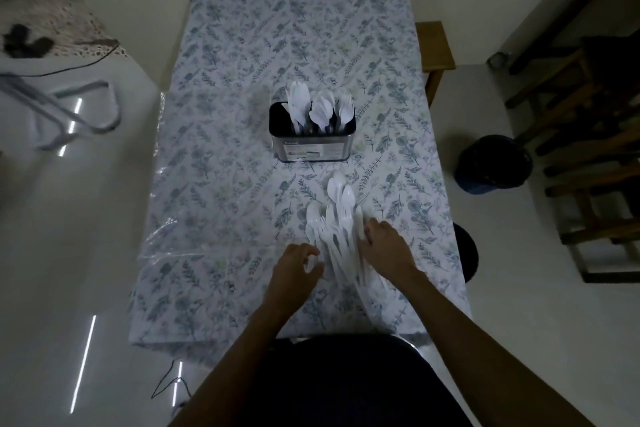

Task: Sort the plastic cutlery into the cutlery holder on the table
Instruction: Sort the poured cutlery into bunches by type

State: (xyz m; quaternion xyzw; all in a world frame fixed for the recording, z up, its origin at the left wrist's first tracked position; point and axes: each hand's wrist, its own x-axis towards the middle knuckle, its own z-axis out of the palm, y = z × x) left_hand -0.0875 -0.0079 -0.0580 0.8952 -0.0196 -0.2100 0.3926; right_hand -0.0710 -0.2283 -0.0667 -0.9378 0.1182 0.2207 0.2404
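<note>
A metal cutlery holder (311, 149) stands mid-table with several white plastic spoons and forks (320, 109) upright in its compartments. Nearer to me lies a loose pile of white plastic cutlery (337, 218), spoons pointing away from me. My left hand (294, 274) rests at the pile's left edge, fingers curled and touching the handles. My right hand (386, 246) lies palm down on the pile's right side, fingers spread over the pieces. Whether either hand grips a piece is unclear.
The table (242, 80) wears a leaf-print cloth under clear plastic. A wooden chair (434, 45) stands at the right edge, a dark bin (493, 163) on the floor to the right, a black stool (467, 250) beside the table's right edge, and a metal frame (69, 111) to the left.
</note>
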